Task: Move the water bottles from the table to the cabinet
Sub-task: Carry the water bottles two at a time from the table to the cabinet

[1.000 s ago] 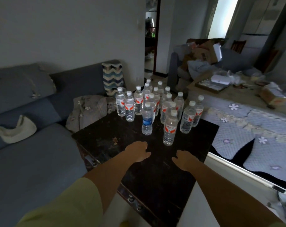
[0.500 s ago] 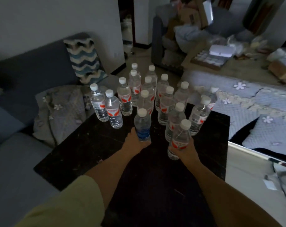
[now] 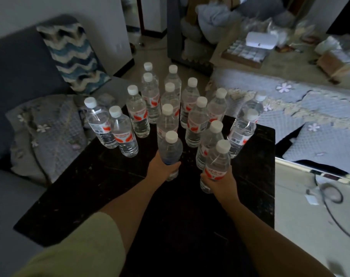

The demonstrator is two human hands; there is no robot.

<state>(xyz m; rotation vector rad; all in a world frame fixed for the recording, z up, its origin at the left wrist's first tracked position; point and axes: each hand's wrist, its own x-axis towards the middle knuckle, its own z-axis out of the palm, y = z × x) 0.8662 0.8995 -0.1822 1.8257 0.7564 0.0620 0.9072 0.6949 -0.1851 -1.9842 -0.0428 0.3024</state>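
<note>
Several clear water bottles with white caps stand in a cluster on the far half of a dark wooden table (image 3: 102, 196). My left hand (image 3: 160, 169) grips the nearest bottle with a blue label (image 3: 171, 149) around its lower body. My right hand (image 3: 220, 182) grips a red-labelled bottle (image 3: 217, 165) at the front right of the cluster. Both bottles are upright. Whether they touch the table I cannot tell. No cabinet is in view.
A grey sofa (image 3: 12, 72) with a zigzag cushion (image 3: 74, 56) and a grey flowered cushion (image 3: 44, 132) lies left of the table. A quilted bed cover (image 3: 310, 108) is at the right. A cable (image 3: 334, 198) lies on the pale floor.
Both hands reached forward from the bare table front and closed around the two nearest bottles. The camera has tilted down and moved closer to the bottles.
</note>
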